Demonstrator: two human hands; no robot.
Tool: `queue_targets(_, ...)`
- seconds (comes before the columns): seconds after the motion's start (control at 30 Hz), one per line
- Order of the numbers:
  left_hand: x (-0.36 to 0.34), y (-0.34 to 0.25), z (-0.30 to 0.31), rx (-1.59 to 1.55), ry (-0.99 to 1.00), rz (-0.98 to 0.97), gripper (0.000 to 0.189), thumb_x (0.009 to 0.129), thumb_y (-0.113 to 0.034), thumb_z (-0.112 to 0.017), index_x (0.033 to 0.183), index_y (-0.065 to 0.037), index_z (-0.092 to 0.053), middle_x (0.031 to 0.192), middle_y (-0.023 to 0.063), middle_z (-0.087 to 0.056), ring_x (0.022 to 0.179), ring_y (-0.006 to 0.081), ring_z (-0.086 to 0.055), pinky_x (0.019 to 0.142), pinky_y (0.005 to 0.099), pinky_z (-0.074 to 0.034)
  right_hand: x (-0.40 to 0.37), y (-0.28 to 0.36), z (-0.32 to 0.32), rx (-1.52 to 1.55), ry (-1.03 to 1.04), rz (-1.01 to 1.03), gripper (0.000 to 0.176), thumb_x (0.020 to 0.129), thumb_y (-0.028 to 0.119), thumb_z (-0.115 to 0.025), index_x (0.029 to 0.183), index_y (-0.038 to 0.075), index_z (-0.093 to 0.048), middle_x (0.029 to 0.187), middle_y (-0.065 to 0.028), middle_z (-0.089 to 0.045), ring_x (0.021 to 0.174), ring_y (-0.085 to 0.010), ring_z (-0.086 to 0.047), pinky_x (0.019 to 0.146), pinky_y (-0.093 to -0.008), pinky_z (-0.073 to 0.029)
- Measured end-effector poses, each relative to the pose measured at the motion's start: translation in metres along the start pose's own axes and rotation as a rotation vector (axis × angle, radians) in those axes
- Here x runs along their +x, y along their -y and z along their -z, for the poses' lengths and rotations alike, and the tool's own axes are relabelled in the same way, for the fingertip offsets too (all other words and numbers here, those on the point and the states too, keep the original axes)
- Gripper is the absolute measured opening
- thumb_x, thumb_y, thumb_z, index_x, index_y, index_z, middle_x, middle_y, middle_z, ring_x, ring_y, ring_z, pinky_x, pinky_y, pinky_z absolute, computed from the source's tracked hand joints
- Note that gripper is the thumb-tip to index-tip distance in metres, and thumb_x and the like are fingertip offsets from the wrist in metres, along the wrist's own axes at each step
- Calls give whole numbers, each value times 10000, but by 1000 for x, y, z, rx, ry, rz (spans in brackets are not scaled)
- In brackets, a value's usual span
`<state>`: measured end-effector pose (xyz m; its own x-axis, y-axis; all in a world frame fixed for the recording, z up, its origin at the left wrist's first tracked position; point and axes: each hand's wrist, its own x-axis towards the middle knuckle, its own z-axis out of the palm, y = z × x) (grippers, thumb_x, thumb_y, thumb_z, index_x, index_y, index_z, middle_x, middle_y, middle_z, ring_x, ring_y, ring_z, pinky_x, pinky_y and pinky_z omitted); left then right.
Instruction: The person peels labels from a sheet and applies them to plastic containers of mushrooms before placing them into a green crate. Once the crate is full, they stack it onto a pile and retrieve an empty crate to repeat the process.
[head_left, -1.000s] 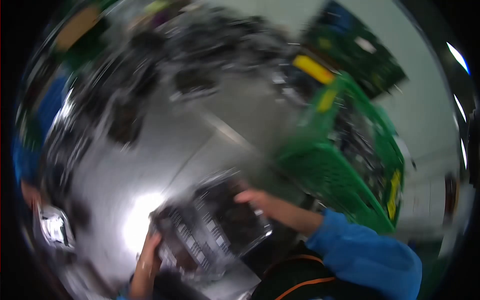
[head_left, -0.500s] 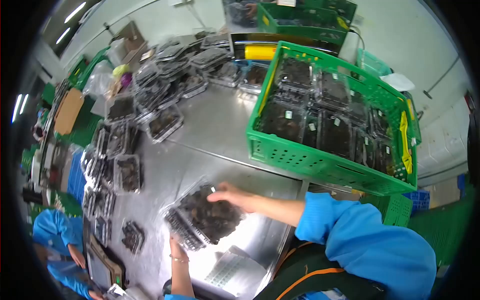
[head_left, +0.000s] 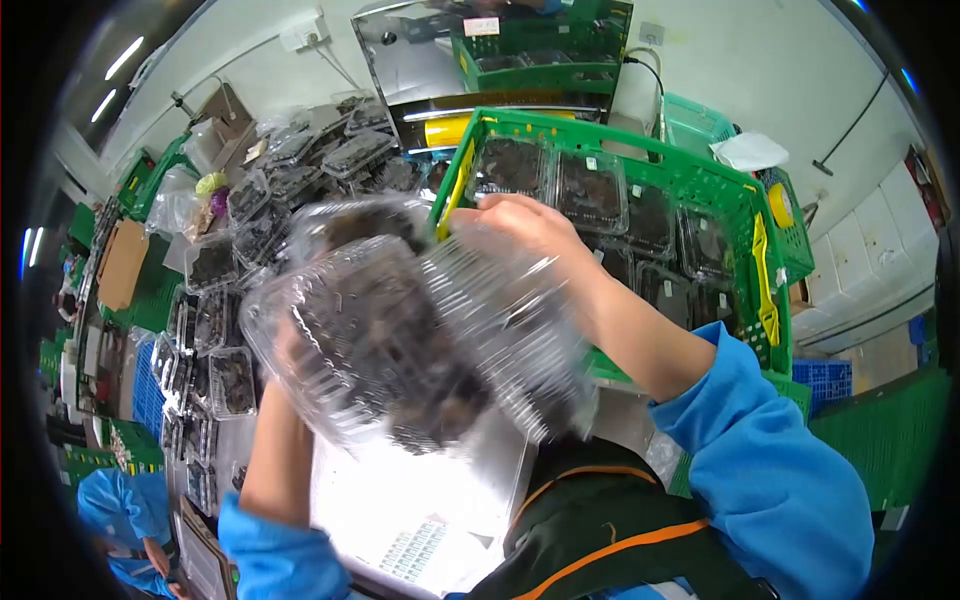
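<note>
A clear plastic clamshell box (head_left: 370,340) with dark, clumpy contents is held up, tilted, in front of me. My left hand (head_left: 290,345) grips its left side, the fingers partly hidden behind the plastic. At the upper right, my right hand (head_left: 530,230) is closed over the top edge of the ribbed clear plastic part (head_left: 515,330) beside the dark contents. Motion blurs this part. Right behind the held box shows another clear box (head_left: 355,222). Below lies a white sheet with rows of small labels (head_left: 415,550) on the metal table.
A green crate (head_left: 780,300) with several filled clear boxes (head_left: 590,190) stands on the right, a yellow strap on its side. Many more filled boxes (head_left: 290,190) are piled at the back and left. A person in blue sleeves (head_left: 125,505) is at the lower left.
The clamshell box has been raised toward me and tilted. My right hand has moved from the dark contents up to the plastic's top edge. The view has shifted.
</note>
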<state>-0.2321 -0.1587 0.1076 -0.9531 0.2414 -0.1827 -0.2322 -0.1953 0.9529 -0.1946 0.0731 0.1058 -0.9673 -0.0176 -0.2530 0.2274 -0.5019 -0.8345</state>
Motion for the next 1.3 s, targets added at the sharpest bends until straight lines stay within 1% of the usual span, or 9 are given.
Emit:
queue_targets(0.13, 72, 22, -39, -86, 142, 318, 367, 744, -231, -598, 1024, -12, -506, 895, 89, -569, 756, 198, -578, 678, 345, -490, 51, -39, 92, 133, -70, 137, 394, 839, 254, -555, 1149, 64, -404, 1083, -148, -531, 947, -213, -550, 808, -330, -470)
queue_targets(0.33, 104, 54, -97, -117, 69, 124, 453, 738, -150, -638, 1121, 8, -456, 1005, 101, -558, 893, 210, -558, 789, 332, -464, 42, -55, 155, 478, -215, -131, 241, 780, 193, -538, 971, 62, -469, 1017, -117, -541, 921, -239, -513, 861, -407, -415)
queue_targets(0.57, 142, 91, -114, -30, -33, 15, 649, 703, -124, -691, 1221, 41, -338, 1010, 131, -547, 894, 197, -550, 760, 295, -456, 15, -43, 176, -33, 154, -481, 367, 833, 261, -493, 1137, 66, -428, 1070, -133, -532, 986, -264, -511, 846, -425, -426)
queue_targets(0.7, 150, 95, -107, -297, 170, 215, 577, 761, -200, -627, 1210, 55, -369, 1043, 137, -546, 909, 199, -554, 757, 294, -465, 49, -4, 176, 374, 164, -361, 562, 863, 407, -434, 1282, 69, -273, 1188, -127, -451, 1090, -262, -450, 879, -475, -393)
queue_targets(0.87, 130, 110, -127, 161, 387, 127, 730, 782, -274, -635, 1308, 43, -240, 1165, 156, -482, 1072, 195, -471, 902, 301, -377, 81, 8, 174, -26, 170, -293, 535, 837, 254, -543, 1271, 53, -305, 1179, -88, -474, 1055, -206, -485, 877, -381, -415)
queue_targets(1.0, 79, 88, -97, 655, 165, -329, 671, 761, -194, -651, 1283, 17, -286, 1155, 160, -492, 1051, 257, -483, 907, 352, -371, 33, 14, 207, -48, -1, -400, 435, 824, 193, -570, 1193, 26, -411, 1116, -79, -513, 1010, -197, -513, 861, -358, -424)
queue_targets(1.07, 45, 88, -59, 848, -301, -514, 636, 736, -151, -660, 1260, -6, -330, 1165, 144, -485, 1053, 264, -475, 904, 358, -368, 14, -1, 223, -40, -118, -400, 442, 828, 199, -565, 1200, 25, -404, 1126, -80, -507, 1024, -200, -502, 876, -348, -410)
queue_targets(1.17, -10, 139, -18, 841, -499, -246, 601, 731, -100, -648, 1244, -11, -347, 1191, 154, -454, 1080, 276, -448, 923, 374, -341, 13, -34, 218, -15, -278, -283, 447, 838, 217, -551, 1208, 21, -394, 1145, -80, -494, 1049, -200, -481, 904, -328, -379)
queue_targets(1.3, -79, 254, -2, 1310, -116, 407, 1111, 560, -574, -685, 1360, -69, -102, 1323, 267, -245, 1165, 456, -317, 915, 538, -307, 21, -36, 193, -610, -233, -31, 576, 838, 256, -552, 1293, 13, -296, 1286, -155, -327, 1163, -216, -344, 961, -309, -288)
